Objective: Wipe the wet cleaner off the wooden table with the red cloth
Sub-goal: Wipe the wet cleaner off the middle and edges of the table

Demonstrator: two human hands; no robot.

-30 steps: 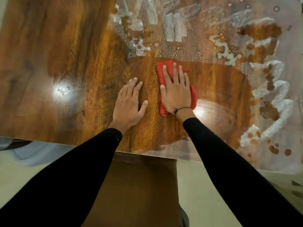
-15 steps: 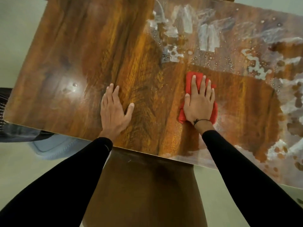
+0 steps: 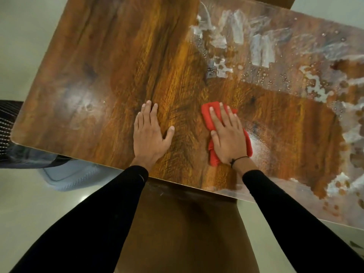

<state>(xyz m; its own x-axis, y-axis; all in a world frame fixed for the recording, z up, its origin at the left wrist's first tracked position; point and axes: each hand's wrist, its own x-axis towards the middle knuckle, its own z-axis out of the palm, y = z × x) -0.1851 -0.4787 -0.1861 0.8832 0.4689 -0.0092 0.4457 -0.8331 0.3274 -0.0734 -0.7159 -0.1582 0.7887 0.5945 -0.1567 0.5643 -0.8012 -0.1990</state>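
Note:
The wooden table fills the upper view, glossy and dark-grained. White wet cleaner streaks its far and right parts, with more foam near the right front edge. My right hand lies flat, pressing the folded red cloth onto the wood near the front edge. The cloth shows above the fingers and at both sides of the palm. My left hand rests flat on bare wood to the left of it, fingers apart, holding nothing.
A brown chair seat or panel sits below the table's front edge between my arms. A dark mesh object and a pale grey base stand at the left on the light floor.
My view has shifted so more of the table's left side and front edge show. The right hand has drawn the cloth back towards the front edge; the left hand stays flat.

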